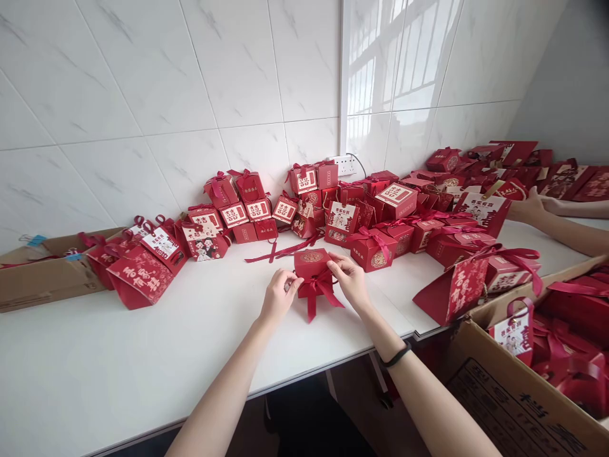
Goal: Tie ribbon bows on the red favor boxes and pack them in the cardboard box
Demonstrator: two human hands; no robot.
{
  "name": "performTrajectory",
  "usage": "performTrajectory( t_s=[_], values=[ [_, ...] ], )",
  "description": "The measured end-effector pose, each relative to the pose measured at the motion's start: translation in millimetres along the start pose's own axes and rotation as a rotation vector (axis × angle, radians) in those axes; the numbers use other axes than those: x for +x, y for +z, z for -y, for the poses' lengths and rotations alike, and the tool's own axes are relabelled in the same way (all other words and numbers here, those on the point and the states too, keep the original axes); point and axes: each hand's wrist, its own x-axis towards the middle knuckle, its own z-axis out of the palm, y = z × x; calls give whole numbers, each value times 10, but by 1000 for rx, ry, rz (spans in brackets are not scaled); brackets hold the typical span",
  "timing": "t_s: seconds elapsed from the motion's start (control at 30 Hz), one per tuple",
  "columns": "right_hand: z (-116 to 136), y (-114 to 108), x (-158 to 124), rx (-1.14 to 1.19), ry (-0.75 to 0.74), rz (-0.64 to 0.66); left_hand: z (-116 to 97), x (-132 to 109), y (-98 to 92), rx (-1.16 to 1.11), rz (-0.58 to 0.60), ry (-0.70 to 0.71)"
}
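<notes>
A small red gift box [312,257] with a round gold print on top stands on the white table in front of me. A dark red ribbon bow [314,287] is tied across its near side, its tails hanging onto the table. At the box's left side, my left hand [280,293] is closed, thumb and forefinger pinching the bow's left loop. My right hand [351,280] is closed at the right side, fingertips by the box's upper corner and on the ribbon. Exactly how much ribbon lies between the right fingers is hidden.
Stacked red gift boxes [246,214] line the wall, with more piled at right [398,198]. Loose ribbon [285,249] lies behind my box. Cardboard cartons stand at left [52,279] and lower right [518,400]. Another person's hand [528,208] touches a box at far right.
</notes>
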Motion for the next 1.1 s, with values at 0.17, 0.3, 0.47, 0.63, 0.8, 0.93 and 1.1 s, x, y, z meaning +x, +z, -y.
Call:
performTrajectory(
  t_s=[0.17,0.3,0.47,0.63,0.8,0.93,1.1],
  values=[
    [13,5,12,82,48,53,-7,59,-43,-88,-84,-162],
    [14,14,40,162,104,60,-30,129,-37,-178,-117,-243],
    [-16,26,71,265,194,36,-100,133,4,-250,-116,-308],
    [-63,44,83,321,260,-23,-112,109,25,-289,-129,-353],
    [-98,75,86,357,299,-79,-80,119,67,-330,-143,-393],
    [-54,72,61,344,314,-68,-137,168,82,-378,-114,-437],
    [34,40,29,316,305,-7,-252,290,61,-388,-31,-595]
  ],
)
